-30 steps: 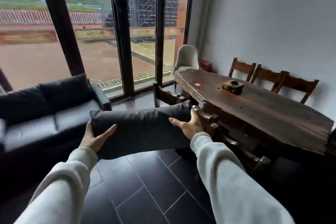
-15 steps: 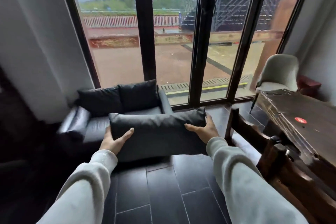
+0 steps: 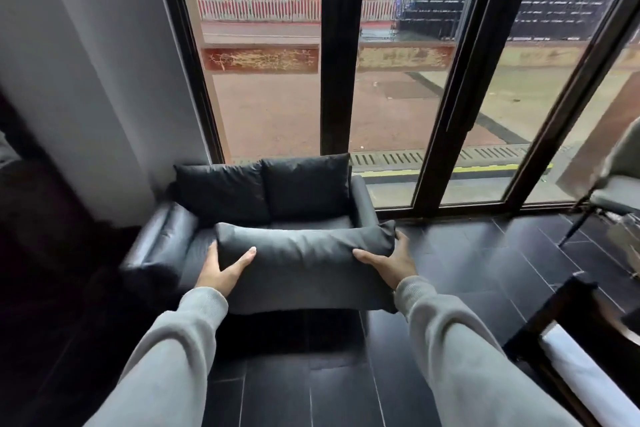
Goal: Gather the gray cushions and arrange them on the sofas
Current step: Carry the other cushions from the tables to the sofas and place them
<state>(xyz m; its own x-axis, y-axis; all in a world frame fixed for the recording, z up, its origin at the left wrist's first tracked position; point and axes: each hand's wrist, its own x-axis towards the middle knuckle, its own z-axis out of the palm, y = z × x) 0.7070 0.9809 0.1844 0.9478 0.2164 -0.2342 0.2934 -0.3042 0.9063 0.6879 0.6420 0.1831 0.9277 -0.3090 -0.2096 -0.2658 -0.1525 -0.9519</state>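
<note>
A long gray cushion (image 3: pixel 304 263) hangs level in front of me, held at both ends. My left hand (image 3: pixel 221 270) grips its left end and my right hand (image 3: pixel 391 263) grips its right end, thumbs on top. Just beyond it stands a dark two-seat sofa (image 3: pixel 162 239) against the window, with two dark back cushions (image 3: pixel 263 187) propped upright side by side. The held cushion covers most of the sofa's seat from view.
Tall dark-framed glass doors (image 3: pixel 339 80) run behind the sofa. A white wall (image 3: pixel 86 80) rises at the left. A pale chair (image 3: pixel 616 191) stands at the right edge and dark wooden furniture (image 3: pixel 571 333) at the lower right. Dark floor tiles (image 3: pixel 485 260) lie beside the sofa.
My view has swung left from the wooden table to face the sofa head-on. The cushion, still in both hands, has come closer to the sofa seat.
</note>
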